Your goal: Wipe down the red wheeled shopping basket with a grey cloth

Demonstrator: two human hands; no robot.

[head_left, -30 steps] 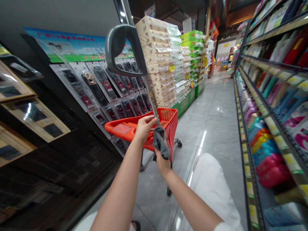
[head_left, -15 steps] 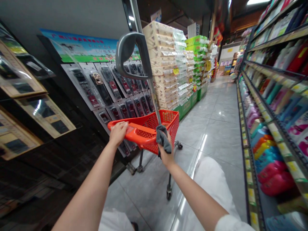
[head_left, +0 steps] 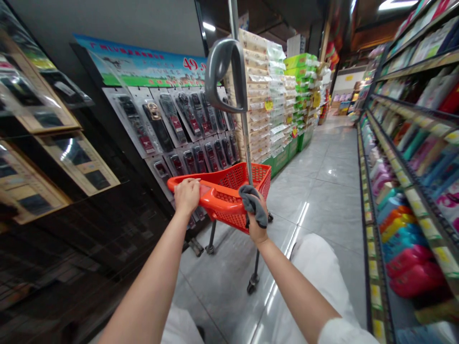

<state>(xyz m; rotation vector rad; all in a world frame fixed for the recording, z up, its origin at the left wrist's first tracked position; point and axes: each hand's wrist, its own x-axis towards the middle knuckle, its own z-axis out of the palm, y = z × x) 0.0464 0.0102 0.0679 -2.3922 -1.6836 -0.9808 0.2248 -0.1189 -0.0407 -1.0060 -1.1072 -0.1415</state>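
Note:
A small red plastic shopping cart (head_left: 229, 213) on dark legs with casters stands in front of me. My left hand (head_left: 188, 195) is closed over the left part of its handle rim. At the right end of that rim, my right hand (head_left: 258, 224) grips a dark grey cloth (head_left: 254, 203). The cloth lies against the rim, and it hides part of the fingers. A metal pole (head_left: 245, 138) rises upright from the cart, bearing a dark grey plastic loop (head_left: 209, 79) higher up.
Packaged belts (head_left: 172, 119) hang on a display at left, beside boxed goods (head_left: 77, 162). Stacked cream packs (head_left: 256, 95) and green packs (head_left: 301, 62) line the aisle. Shelves of bottles (head_left: 405, 224) run along the right. A grey tiled floor (head_left: 326, 191) stretches ahead.
The cart, both hands and the displays at left sit further right in view. Both hands keep their hold, and the cloth stays at the rim's right end.

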